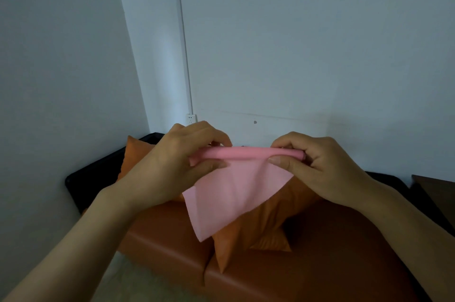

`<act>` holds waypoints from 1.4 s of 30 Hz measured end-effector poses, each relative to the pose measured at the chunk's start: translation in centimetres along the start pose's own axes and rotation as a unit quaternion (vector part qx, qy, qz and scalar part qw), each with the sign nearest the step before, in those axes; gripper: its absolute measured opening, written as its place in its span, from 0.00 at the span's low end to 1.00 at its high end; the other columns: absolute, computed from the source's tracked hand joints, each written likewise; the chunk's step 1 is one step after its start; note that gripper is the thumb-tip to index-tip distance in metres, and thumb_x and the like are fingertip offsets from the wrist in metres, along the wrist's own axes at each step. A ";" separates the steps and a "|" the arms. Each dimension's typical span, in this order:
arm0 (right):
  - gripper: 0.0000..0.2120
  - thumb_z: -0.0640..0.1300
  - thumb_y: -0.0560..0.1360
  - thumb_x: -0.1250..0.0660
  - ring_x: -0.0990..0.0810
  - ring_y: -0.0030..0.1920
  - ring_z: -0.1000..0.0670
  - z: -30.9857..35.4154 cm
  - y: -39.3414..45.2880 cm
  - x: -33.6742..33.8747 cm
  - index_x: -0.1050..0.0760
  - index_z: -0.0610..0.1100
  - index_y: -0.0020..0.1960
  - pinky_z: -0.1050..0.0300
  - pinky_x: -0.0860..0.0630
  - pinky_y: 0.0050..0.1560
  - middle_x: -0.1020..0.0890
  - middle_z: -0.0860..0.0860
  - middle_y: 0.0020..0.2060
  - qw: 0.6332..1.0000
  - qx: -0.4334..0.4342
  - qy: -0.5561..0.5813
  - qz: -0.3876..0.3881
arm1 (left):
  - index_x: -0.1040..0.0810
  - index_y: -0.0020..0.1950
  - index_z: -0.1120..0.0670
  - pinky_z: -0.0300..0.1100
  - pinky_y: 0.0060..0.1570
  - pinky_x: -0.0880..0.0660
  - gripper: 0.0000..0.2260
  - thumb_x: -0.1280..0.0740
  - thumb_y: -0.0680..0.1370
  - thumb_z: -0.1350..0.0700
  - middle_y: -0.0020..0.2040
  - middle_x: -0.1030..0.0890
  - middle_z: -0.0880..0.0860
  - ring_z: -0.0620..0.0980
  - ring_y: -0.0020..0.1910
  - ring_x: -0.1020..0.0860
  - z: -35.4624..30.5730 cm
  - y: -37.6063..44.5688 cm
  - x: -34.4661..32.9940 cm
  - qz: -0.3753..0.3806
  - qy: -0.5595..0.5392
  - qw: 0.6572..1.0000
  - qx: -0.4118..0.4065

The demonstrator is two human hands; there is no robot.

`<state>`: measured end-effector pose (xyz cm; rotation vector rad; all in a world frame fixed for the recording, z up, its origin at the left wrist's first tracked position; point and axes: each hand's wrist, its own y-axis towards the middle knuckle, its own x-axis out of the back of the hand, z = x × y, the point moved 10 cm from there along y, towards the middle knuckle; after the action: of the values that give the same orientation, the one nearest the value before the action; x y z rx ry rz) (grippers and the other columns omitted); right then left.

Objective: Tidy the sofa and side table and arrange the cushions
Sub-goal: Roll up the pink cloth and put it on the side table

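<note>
Left hand (172, 161) and right hand (312, 164) pinch the pink cloth (229, 193) by its rolled top edge (light, limp); likely best gripped near both ends.

We see a plain pink cloth (229, 193), plain orange cushions (261, 225) on an orange sofa (307, 264) with black back and arm, a dark brown surface (435, 191), pale blue-white walls (295, 43).

Two hands: left (177, 164), right (317, 166). One pink cloth (229, 193). Two orange cushions: one at back left (135, 156), one in the middle (266, 223). One sofa (307, 264). One desk (435, 191). One wall socket (190, 118).
</note>
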<state>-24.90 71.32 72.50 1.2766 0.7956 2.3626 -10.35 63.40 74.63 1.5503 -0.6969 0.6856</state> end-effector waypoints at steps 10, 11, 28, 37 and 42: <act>0.08 0.52 0.75 0.33 0.27 0.30 0.58 -0.4 1.0 -0.7 0.22 0.49 0.50 0.73 0.35 0.33 0.21 0.58 0.34 1.000 0.012 -0.005 0.003 | 0.25 0.62 0.50 0.30 0.47 0.32 0.16 0.35 0.77 0.46 0.50 0.25 0.44 0.42 0.49 0.25 1.1 0.0 -0.2 -0.006 -0.020 1.000 0.013; 0.08 0.52 0.75 0.33 0.26 0.30 0.58 -0.4 1.2 -0.8 0.22 0.49 0.50 0.73 0.35 0.33 0.21 0.59 0.35 1.000 0.013 -0.004 0.007 | 0.24 0.59 0.51 0.30 0.46 0.31 0.13 0.35 0.77 0.47 0.50 0.25 0.44 0.42 0.49 0.25 1.1 0.0 -0.1 -0.010 -0.021 1.000 0.008; 0.14 0.54 0.68 0.27 0.22 0.34 0.53 -2.3 2.4 -1.1 0.21 0.51 0.52 0.66 0.28 0.34 0.21 0.60 0.34 0.999 -0.010 0.022 0.035 | 0.25 0.55 0.50 0.30 0.50 0.34 0.09 0.41 0.80 0.49 0.48 0.24 0.40 0.38 0.47 0.26 2.8 0.7 -0.8 -0.025 -0.002 0.999 0.035; 0.11 0.57 0.75 0.35 0.23 0.32 0.49 -3.3 2.5 -0.6 0.21 0.51 0.50 0.56 0.27 0.33 0.20 0.52 0.35 0.999 -0.004 0.032 0.020 | 0.27 0.60 0.51 0.28 0.48 0.32 0.15 0.36 0.77 0.46 0.50 0.27 0.43 0.41 0.50 0.26 2.8 1.2 -0.6 -0.037 -0.011 0.999 0.032; 0.15 0.55 0.69 0.26 0.22 0.34 0.50 -3.4 2.5 -0.3 0.21 0.49 0.51 0.62 0.26 0.35 0.20 0.54 0.34 0.999 -0.001 0.044 0.013 | 0.24 0.53 0.52 0.41 0.48 0.29 0.10 0.39 0.80 0.48 0.47 0.24 0.43 0.44 0.47 0.24 2.9 1.6 -0.9 -0.049 -0.021 0.998 0.034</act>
<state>-27.65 68.17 72.32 1.1953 0.8084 2.4539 -12.01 60.42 74.73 1.6537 -0.6298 0.6115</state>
